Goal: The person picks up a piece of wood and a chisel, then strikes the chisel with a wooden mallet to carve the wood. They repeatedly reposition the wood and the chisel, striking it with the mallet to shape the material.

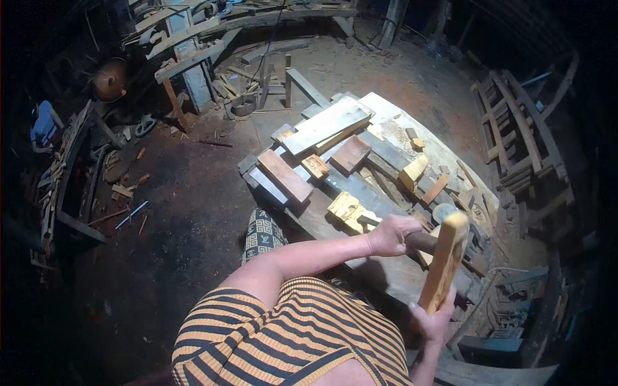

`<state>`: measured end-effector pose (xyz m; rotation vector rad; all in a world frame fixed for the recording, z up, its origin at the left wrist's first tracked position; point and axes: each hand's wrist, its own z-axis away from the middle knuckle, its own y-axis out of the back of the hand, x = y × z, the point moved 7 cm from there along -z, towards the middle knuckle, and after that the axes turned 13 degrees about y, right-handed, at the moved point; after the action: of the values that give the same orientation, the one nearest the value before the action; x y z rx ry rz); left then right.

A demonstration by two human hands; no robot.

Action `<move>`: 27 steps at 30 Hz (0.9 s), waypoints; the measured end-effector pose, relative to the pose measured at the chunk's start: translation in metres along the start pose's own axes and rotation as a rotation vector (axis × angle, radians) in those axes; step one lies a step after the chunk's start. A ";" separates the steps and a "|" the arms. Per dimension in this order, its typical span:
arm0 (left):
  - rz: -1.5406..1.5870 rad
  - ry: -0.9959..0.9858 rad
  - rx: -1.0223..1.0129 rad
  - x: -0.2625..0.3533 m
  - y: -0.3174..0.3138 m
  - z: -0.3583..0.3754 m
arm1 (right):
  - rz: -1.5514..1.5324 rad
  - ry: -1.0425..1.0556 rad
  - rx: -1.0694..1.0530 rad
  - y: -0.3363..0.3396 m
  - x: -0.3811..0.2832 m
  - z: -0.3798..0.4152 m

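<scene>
My left hand (391, 237) is closed around a chisel (421, 242). The brown handle sticks out to the right of my fist, and the dark blade shows on the left, over a carved yellow wood block (346, 209). That block lies near the front edge of the workbench (315, 222), its top cut into uneven hollows. Gripped low in my right hand (434, 318) is a thick, squared wooden club (444, 264). It stands up at a slant, its upper part overlapping the end of the chisel handle in this view.
Planks (328, 125), reddish wood blocks (351, 154) and offcuts cover the bench. A pale board (399, 112) lies along its far side. Wooden frames (515, 122) lean at the right. At the left, a person (45, 125) is partly visible; scraps lie on the dark floor (187, 193).
</scene>
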<state>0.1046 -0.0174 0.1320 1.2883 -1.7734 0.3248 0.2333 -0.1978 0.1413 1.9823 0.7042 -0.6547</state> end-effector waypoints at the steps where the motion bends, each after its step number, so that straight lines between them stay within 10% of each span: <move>1: -0.008 -0.006 -0.019 0.000 -0.002 0.001 | -0.007 0.005 -0.004 0.003 0.003 0.004; 7: -0.012 0.009 -0.026 -0.001 -0.005 0.002 | -0.715 0.029 0.692 0.037 -0.019 0.013; 9: -0.013 -0.003 -0.016 0.000 -0.004 0.000 | -0.971 0.018 0.599 0.009 0.027 0.031; 11: -0.023 -0.007 -0.010 -0.001 -0.004 0.000 | -0.184 -0.172 0.058 -0.011 0.024 0.024; 19: -0.033 0.015 -0.030 -0.003 -0.005 0.000 | -0.868 -0.034 0.682 0.008 -0.019 0.004; 23: 0.010 -0.016 0.011 0.000 0.004 0.000 | -0.572 -0.228 0.074 -0.051 0.045 0.019; 27: 0.110 0.056 0.028 -0.014 0.020 0.002 | -0.543 -0.284 0.092 -0.064 0.058 0.011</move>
<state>0.0871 -0.0013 0.1258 1.1929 -1.8013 0.4448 0.2274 -0.1676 0.0599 1.7280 1.0575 -1.2826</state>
